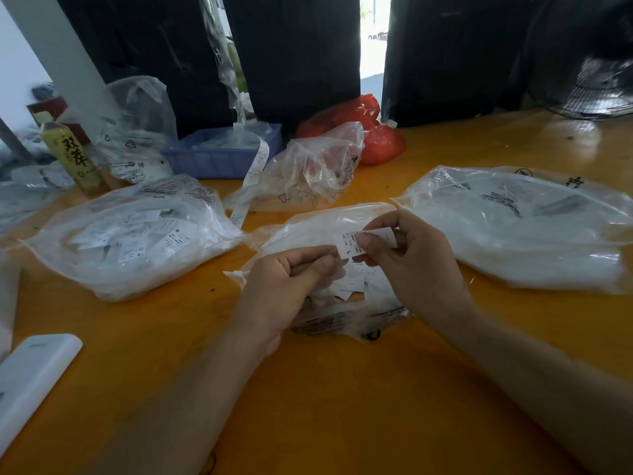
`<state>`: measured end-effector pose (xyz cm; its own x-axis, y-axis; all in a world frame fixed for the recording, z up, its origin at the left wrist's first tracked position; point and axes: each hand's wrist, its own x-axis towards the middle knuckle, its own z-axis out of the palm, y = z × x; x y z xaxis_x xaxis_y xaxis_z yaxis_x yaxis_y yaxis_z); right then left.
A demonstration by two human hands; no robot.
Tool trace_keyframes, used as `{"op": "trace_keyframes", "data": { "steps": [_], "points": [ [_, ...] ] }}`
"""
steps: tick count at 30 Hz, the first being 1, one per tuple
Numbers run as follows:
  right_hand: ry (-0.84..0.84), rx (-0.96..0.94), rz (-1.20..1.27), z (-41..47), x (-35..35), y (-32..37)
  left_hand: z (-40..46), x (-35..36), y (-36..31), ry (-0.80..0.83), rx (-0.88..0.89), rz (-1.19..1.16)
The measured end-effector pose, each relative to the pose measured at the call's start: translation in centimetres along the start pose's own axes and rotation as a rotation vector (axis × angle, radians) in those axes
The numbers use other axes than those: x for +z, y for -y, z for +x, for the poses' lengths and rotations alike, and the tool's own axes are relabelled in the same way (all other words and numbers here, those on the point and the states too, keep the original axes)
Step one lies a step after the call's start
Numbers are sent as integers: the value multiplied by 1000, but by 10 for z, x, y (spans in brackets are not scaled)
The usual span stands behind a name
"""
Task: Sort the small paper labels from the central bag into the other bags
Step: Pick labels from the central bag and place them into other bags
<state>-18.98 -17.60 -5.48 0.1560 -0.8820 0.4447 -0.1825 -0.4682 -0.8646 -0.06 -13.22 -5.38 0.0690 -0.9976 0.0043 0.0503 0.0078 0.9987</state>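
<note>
The central clear bag (318, 228) lies open on the orange table (342, 389), with loose white labels (354, 286) inside it. Over its mouth my right hand (407, 258) pinches a small white paper label (347, 243) printed with an "L". My left hand (287, 286) is beside it, thumb and fingers curled and pinched together at the label's lower left edge. A clear bag full of labels (137, 241) lies to the left. Another large clear bag (520, 228) lies to the right. A crumpled clear bag (308, 169) stands behind the central one.
A blue tray (219, 159) with a strip of labels (253, 173) hanging out sits at the back. Red bags (373, 138) lie behind the crumpled bag. A yellow bottle (72, 156) stands at the left. A white flat object (30, 375) lies at the near left edge.
</note>
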Motion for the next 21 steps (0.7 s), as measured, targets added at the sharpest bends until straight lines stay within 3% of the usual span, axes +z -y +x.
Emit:
{"op": "trace_keyframes", "data": {
  "steps": [6, 11, 18, 21],
  "points": [
    [8, -7, 27, 1, -1, 1, 1, -2, 0, -17, -26, -54],
    [62, 7, -77, -1, 1, -1, 2, -3, 2, -93, 22, 49],
    [166, 38, -146, -2, 1, -2, 2, -3, 2, -65, 36, 75],
    [138, 73, -118, -3, 3, -1, 2, -2, 3, -69, 50, 97]
  ]
}}
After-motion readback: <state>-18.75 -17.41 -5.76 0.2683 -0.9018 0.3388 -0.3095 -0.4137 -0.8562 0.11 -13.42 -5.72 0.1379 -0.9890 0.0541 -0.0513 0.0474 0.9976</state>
